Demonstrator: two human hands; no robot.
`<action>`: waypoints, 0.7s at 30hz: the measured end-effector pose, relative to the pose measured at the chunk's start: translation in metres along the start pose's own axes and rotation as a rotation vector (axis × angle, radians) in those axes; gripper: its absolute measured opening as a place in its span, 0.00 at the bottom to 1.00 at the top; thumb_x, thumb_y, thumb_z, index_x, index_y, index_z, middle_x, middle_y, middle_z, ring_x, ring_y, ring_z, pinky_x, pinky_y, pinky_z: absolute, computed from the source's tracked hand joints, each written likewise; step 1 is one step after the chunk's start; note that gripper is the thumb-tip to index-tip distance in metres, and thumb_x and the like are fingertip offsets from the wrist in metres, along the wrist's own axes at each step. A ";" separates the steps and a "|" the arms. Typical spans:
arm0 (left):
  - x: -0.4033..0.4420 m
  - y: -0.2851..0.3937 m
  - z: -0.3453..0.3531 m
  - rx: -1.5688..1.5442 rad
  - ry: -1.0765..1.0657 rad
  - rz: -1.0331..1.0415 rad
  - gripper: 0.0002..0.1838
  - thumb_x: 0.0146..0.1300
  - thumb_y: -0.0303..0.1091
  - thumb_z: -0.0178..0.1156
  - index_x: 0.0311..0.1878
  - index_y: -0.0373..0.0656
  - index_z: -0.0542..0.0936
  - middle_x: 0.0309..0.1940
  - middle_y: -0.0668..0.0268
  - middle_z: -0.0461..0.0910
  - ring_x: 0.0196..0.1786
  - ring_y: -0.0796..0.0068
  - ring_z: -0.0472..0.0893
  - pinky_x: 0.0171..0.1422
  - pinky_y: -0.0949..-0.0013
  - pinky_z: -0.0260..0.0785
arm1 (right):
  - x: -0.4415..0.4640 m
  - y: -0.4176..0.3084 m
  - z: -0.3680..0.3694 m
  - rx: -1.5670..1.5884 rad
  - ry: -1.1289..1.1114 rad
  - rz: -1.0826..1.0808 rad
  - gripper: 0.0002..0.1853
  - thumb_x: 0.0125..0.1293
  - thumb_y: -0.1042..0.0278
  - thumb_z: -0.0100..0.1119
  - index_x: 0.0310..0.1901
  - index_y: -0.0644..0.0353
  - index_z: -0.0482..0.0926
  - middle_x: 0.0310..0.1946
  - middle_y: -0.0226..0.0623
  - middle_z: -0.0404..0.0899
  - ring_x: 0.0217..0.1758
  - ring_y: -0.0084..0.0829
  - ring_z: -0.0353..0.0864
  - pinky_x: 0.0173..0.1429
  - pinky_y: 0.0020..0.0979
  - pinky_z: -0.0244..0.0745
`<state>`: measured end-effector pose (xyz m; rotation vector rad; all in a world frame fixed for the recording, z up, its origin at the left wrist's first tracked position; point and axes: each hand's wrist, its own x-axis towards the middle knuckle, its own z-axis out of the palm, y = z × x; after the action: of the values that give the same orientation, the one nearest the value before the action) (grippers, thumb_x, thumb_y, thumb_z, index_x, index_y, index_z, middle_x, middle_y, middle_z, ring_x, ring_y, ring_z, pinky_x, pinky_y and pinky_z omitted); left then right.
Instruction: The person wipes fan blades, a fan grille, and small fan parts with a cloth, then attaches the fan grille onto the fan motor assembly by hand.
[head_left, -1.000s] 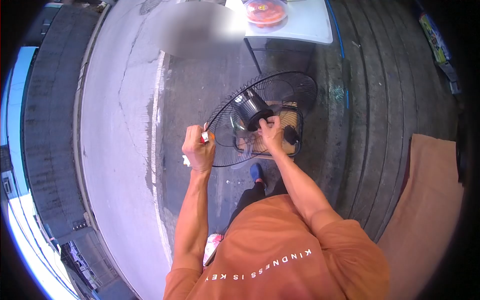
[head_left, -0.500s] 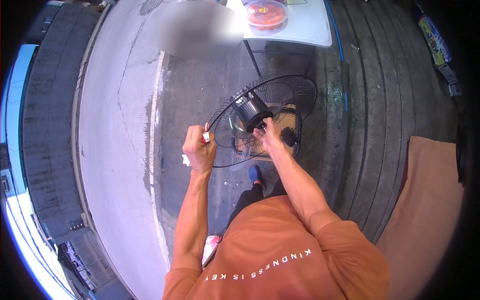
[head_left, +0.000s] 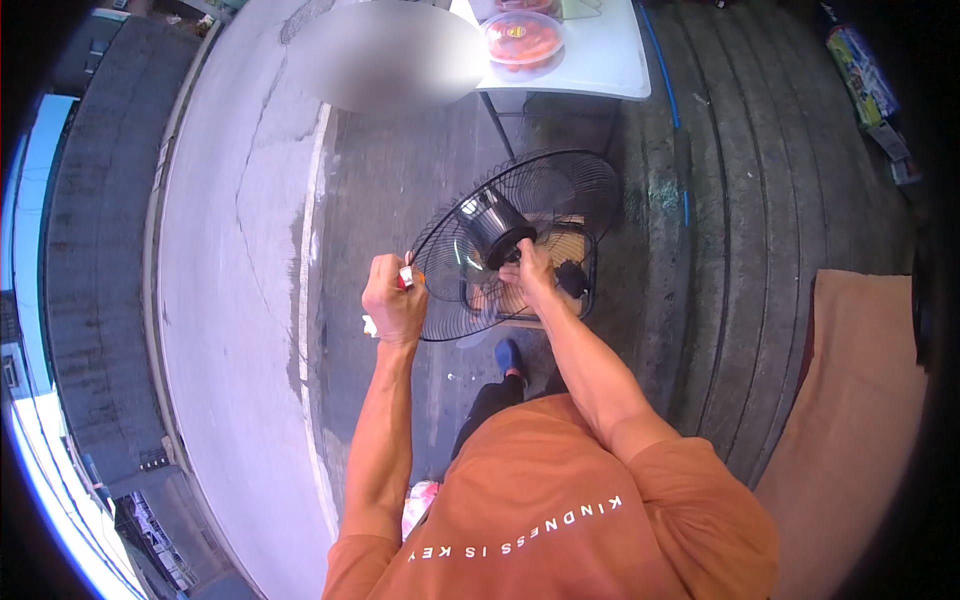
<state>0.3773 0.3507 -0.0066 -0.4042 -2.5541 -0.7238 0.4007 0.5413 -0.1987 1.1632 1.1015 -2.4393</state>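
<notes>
A black electric fan with a round wire guard stands in front of me, tilted, its motor housing toward me. At the guard's left rim is my left hand, closed in a fist. A small white, red and orange scrap pokes out of that fist, with a white end below it; I cannot tell if it is wrapper or cloth. My right hand grips at the lower back of the motor housing, its fingertips partly hidden. Under the fan is a black-framed base with a tan board.
A white table at the far side holds clear-lidded tubs of orange-red food. Grooved concrete runs along the right, with a brown cloth cover nearer. Pale road lies left. A blue shoe is below the fan.
The view has shifted slightly, so the fan and table appear a little further left and lower. My right hand has turned a little at the motor housing; my left fist keeps its hold.
</notes>
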 end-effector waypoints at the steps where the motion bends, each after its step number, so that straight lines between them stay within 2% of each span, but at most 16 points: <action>1: 0.000 0.001 -0.002 -0.008 -0.010 -0.011 0.11 0.59 0.21 0.71 0.35 0.36 0.75 0.31 0.55 0.76 0.32 0.52 0.78 0.38 0.58 0.71 | 0.000 0.001 -0.003 -0.251 0.102 -0.212 0.26 0.71 0.50 0.60 0.60 0.62 0.71 0.46 0.52 0.80 0.44 0.46 0.86 0.48 0.43 0.84; 3: 0.000 0.003 -0.007 -0.002 -0.040 -0.031 0.12 0.59 0.22 0.72 0.35 0.36 0.74 0.31 0.55 0.75 0.33 0.52 0.78 0.38 0.58 0.71 | -0.005 0.005 -0.007 -0.755 0.308 -0.635 0.25 0.69 0.55 0.63 0.58 0.66 0.72 0.49 0.59 0.82 0.49 0.55 0.85 0.56 0.49 0.81; 6: 0.003 0.005 -0.012 0.019 -0.087 -0.039 0.13 0.61 0.25 0.72 0.35 0.36 0.74 0.31 0.55 0.75 0.33 0.51 0.77 0.39 0.57 0.71 | -0.025 0.012 -0.016 -0.771 0.180 -0.945 0.28 0.65 0.61 0.66 0.62 0.64 0.71 0.54 0.59 0.79 0.56 0.59 0.81 0.63 0.49 0.76; 11: 0.010 -0.001 -0.021 0.016 -0.203 -0.087 0.12 0.64 0.29 0.70 0.37 0.38 0.74 0.33 0.56 0.77 0.35 0.50 0.80 0.41 0.53 0.73 | -0.033 0.015 -0.010 -0.934 0.206 -1.084 0.31 0.61 0.63 0.69 0.63 0.63 0.70 0.55 0.55 0.77 0.57 0.57 0.81 0.59 0.50 0.79; 14: 0.016 -0.007 -0.025 -0.043 -0.264 -0.099 0.11 0.64 0.31 0.70 0.40 0.38 0.77 0.36 0.55 0.80 0.38 0.50 0.83 0.43 0.55 0.76 | -0.019 0.028 -0.007 -1.003 0.278 -1.153 0.31 0.60 0.62 0.69 0.63 0.62 0.70 0.54 0.53 0.77 0.55 0.57 0.82 0.55 0.51 0.81; 17: 0.020 -0.019 -0.027 -0.141 -0.345 -0.096 0.13 0.65 0.30 0.69 0.49 0.35 0.81 0.42 0.51 0.86 0.45 0.50 0.88 0.51 0.58 0.80 | -0.014 0.028 -0.006 -1.064 0.321 -1.213 0.29 0.59 0.63 0.70 0.61 0.62 0.72 0.52 0.53 0.78 0.49 0.58 0.83 0.50 0.52 0.83; 21: 0.025 -0.031 -0.027 -0.143 -0.422 0.074 0.14 0.64 0.24 0.65 0.52 0.32 0.82 0.45 0.48 0.87 0.49 0.48 0.88 0.55 0.57 0.80 | -0.019 0.025 -0.001 -1.068 0.311 -1.204 0.26 0.58 0.67 0.71 0.56 0.67 0.75 0.49 0.56 0.80 0.47 0.60 0.84 0.49 0.51 0.83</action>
<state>0.3531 0.3138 0.0132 -0.7655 -2.8628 -0.8742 0.4264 0.5226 -0.1982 0.4880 3.2677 -1.4603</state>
